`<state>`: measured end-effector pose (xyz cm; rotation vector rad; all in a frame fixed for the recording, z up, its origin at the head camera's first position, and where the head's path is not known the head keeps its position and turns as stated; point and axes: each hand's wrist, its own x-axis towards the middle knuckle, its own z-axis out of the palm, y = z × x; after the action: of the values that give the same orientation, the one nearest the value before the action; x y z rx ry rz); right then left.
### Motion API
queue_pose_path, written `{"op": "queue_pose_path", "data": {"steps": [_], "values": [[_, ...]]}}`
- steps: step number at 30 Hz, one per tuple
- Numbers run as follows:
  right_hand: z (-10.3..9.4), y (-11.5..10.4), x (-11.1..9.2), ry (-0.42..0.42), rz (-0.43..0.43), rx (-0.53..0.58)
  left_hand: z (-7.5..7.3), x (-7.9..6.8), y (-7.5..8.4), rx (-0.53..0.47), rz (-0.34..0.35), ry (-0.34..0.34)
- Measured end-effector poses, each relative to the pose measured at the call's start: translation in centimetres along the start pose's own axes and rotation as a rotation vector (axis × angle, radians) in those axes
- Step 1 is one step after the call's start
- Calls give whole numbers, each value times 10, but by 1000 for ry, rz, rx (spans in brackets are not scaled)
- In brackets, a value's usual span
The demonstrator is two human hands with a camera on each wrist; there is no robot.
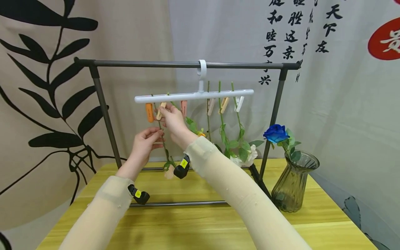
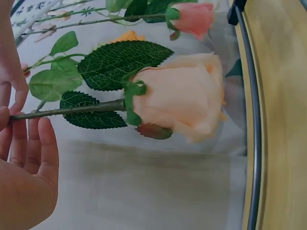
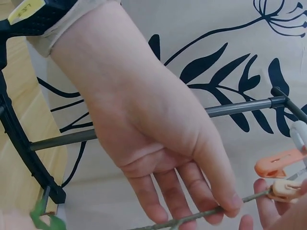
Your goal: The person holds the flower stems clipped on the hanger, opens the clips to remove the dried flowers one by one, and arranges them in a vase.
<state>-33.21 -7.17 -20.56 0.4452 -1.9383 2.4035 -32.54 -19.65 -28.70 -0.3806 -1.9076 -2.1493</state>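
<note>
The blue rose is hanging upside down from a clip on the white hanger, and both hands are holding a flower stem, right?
Not quite. The blue rose stands upright in the glass vase on the table, as the head view shows. Both hands do hold a flower stem.

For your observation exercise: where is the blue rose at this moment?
In the head view the blue rose stands in the glass vase at the right of the yellow table, just right of the rack's right post.
</note>
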Motion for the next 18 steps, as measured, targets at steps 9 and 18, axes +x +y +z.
{"op": "queue_pose_path", "data": {"steps": [9,18], "values": [[-3,-1,-6,-55,-14,8,-3,-14,-3,97,-8,12],[-4,-2,-13,-73,-5,26,-4,-33,-1,180,-13,34]]}}
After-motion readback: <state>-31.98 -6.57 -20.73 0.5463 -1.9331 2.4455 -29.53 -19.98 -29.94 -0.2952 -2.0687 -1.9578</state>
